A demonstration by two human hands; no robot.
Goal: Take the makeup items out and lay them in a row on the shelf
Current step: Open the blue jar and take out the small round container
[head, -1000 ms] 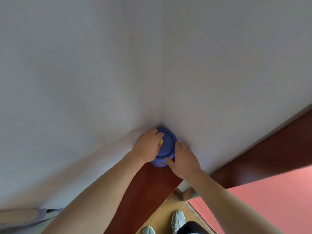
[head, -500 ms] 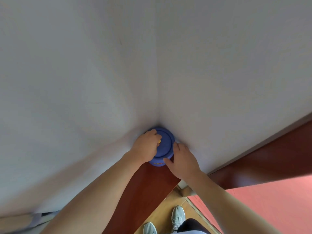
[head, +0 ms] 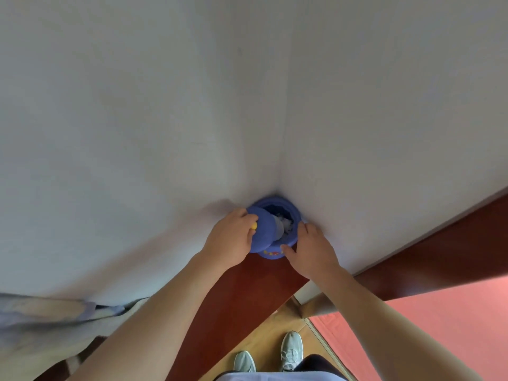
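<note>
Jar (head: 275, 254), one; lid (head: 264, 229), one, in left hand (head: 231, 240); right hand (head: 310, 248) holds jar.

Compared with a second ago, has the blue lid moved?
Yes. The left hand has lifted the blue lid off the blue pot and tipped it leftward, away from the wall corner, where the pot still sits.

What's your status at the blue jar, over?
Left hand grips lid by yellow knob, lid tilted off. Right hand holds blue jar. Pale contents inside, unclear. Nothing in the way.

Container (head: 272, 254) mouth uncovered — walls (head: 384, 119) close behind
</note>
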